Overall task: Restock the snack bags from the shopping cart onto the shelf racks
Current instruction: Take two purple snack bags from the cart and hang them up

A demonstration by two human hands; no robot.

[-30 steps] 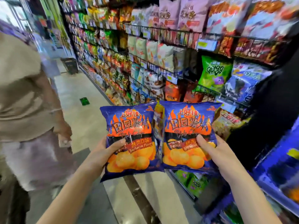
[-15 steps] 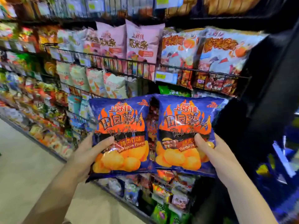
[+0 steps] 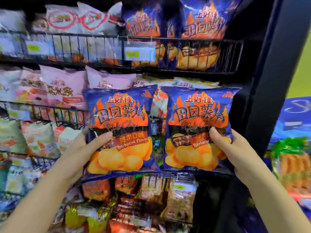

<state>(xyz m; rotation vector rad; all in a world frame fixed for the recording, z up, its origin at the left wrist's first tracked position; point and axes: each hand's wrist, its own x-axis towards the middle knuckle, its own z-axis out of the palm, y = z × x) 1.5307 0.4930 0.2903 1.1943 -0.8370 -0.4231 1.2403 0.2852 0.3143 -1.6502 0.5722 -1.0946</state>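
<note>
I hold two blue barbecue potato chip bags upright in front of the shelf racks. My left hand (image 3: 85, 148) grips the left bag (image 3: 121, 118) at its lower left edge, thumb across the front. My right hand (image 3: 230, 148) grips the right bag (image 3: 198, 115) at its lower right edge the same way. The bags sit side by side, nearly touching, level with the middle rack. Bags of the same kind (image 3: 198, 26) stand in the top wire rack (image 3: 185, 41), above and slightly right of the ones I hold.
Pink snack bags (image 3: 62, 86) fill the middle rack on the left, white ones (image 3: 70, 19) the top left. Lower racks hold several orange and brown packs (image 3: 151, 189). A black shelf upright (image 3: 262, 81) bounds the racks on the right, with a blue display (image 3: 294, 132) beyond it.
My view has swung from the aisle up to the shelf. Both hands have raised the two bags closer to the racks, and the top rack with matching blue bags has come into view.
</note>
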